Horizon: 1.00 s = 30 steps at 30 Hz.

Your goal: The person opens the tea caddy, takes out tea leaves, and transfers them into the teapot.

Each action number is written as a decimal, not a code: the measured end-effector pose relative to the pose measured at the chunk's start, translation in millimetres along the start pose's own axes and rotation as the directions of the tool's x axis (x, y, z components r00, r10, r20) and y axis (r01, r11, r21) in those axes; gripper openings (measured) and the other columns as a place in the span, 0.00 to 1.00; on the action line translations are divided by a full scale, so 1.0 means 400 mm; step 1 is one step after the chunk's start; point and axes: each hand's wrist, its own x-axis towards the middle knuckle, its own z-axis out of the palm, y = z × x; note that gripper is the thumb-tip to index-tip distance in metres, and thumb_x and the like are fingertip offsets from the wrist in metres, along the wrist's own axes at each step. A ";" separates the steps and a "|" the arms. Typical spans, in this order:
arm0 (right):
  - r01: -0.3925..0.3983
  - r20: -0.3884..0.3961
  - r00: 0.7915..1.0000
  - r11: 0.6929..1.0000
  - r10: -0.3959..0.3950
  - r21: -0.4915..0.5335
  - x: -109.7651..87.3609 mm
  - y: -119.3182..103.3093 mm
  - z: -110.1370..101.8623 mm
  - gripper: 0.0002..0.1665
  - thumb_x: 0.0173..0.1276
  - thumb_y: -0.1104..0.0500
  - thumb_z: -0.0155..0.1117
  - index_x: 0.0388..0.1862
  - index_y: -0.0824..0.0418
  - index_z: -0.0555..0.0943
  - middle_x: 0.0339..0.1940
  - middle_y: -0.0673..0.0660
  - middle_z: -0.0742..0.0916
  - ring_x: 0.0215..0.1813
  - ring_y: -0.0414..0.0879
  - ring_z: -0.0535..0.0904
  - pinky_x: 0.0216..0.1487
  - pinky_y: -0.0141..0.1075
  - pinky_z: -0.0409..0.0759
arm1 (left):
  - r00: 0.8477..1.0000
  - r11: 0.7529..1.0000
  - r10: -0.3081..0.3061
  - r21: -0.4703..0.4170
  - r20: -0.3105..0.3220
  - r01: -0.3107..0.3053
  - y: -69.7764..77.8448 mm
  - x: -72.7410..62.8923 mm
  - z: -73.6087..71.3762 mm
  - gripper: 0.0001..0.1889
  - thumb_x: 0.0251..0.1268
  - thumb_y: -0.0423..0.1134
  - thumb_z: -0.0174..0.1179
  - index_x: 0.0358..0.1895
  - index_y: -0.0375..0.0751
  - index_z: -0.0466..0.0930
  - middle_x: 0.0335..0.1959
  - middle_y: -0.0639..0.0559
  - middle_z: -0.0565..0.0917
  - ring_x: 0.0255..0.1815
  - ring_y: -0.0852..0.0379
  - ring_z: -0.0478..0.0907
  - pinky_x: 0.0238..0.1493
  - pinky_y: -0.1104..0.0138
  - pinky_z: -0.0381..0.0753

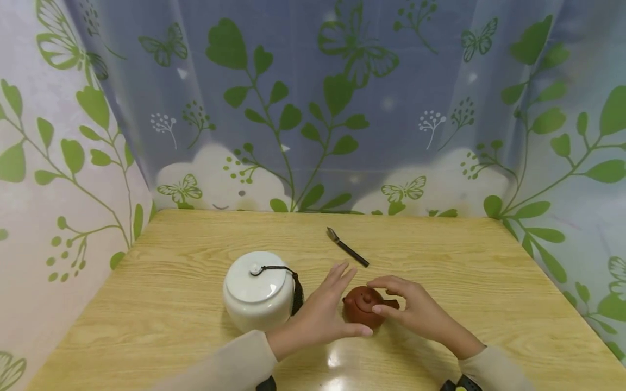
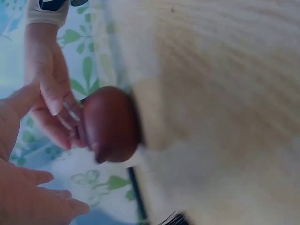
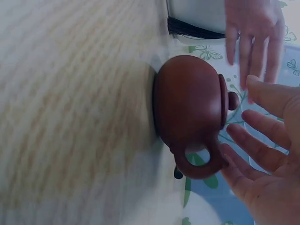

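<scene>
A small reddish-brown clay teapot (image 1: pixel 362 308) with a knobbed lid stands upright on the wooden table. Its spout points left, and its loop handle (image 3: pixel 199 165) faces the right hand. The right hand (image 1: pixel 415 309) is spread about the handle side, thumb and forefinger apart near the lid. Whether its fingertips touch the pot, I cannot tell. On the pot's left the left hand (image 1: pixel 320 312) hovers with straight fingers, thumb out in front and nothing held. Both hands also show in the left wrist view, beside the teapot (image 2: pixel 110 124).
Left of the left hand stands a white lidded ceramic jar (image 1: pixel 259 293), a black tassel (image 1: pixel 297 293) hanging from its lid knob. A dark-handled, brush-like tool (image 1: pixel 349 251) lies behind the teapot. Printed curtains (image 1: pixel 303 108) border the table (image 1: pixel 205 233) at back and sides.
</scene>
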 end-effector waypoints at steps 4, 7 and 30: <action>0.017 0.005 1.000 1.000 -0.017 0.026 0.003 0.002 0.015 0.22 0.62 0.54 0.64 0.55 0.58 0.76 0.53 0.52 0.79 0.52 0.49 0.75 0.48 0.46 0.75 | 0.998 0.997 -0.056 -0.060 0.013 0.057 -0.019 0.019 0.035 0.52 0.43 0.58 0.69 0.71 0.42 0.52 0.72 0.48 0.49 0.68 0.46 0.51 0.60 0.50 0.60; 0.016 0.006 1.000 0.999 -0.016 0.028 0.004 0.006 0.024 0.21 0.62 0.54 0.63 0.54 0.57 0.78 0.52 0.51 0.79 0.52 0.48 0.76 0.47 0.45 0.75 | 0.996 0.990 -0.079 -0.119 0.033 0.082 -0.033 0.029 0.050 0.50 0.44 0.55 0.70 0.70 0.40 0.54 0.70 0.44 0.54 0.67 0.45 0.55 0.61 0.52 0.59; -0.043 -0.051 0.998 0.996 0.047 0.084 0.023 0.014 0.036 0.11 0.62 0.60 0.64 0.44 0.58 0.82 0.47 0.52 0.80 0.51 0.50 0.76 0.48 0.41 0.76 | 0.992 0.973 -0.119 -0.197 0.030 0.123 -0.068 0.055 0.090 0.38 0.50 0.45 0.70 0.64 0.38 0.65 0.55 0.46 0.75 0.53 0.54 0.72 0.52 0.64 0.70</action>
